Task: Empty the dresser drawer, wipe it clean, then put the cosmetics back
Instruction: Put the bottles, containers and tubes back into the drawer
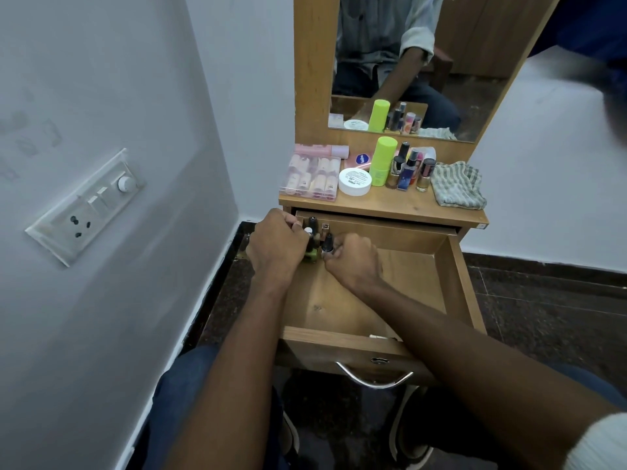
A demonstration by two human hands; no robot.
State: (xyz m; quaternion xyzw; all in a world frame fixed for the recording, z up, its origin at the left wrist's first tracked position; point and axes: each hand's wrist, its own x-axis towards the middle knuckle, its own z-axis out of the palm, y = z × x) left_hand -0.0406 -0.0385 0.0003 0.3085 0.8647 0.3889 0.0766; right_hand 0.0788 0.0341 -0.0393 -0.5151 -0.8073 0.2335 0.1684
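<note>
Two hands work at the far left corner of the open drawer [380, 293], where a small cluster of little bottles [317, 244] stands against the back wall. The left hand [276, 247] is curled around a green-based bottle in that cluster, and the right hand [353, 259] pinches a dark-capped bottle [327, 245] just beside it; the fingers of both are bent close around the bottles, not spread.

Most of the drawer floor is bare wood, so the emptying looks done. Whether it has been wiped cannot be read for certain, but the striped cloth [458, 186] lies crumpled on the dresser's top surface [407, 206], set aside, which suggests the wiping is over and the return of the cosmetics has begun.

Plenty is left. On the surface sit a clear box of tubes [310, 178], a pink tube [322, 150] behind it, a round white jar [354, 181], a tall lime-green bottle [383, 161] and a group of nail polish and perfume bottles [412, 171]. By my judgement, only the first few items are back in.
</note>
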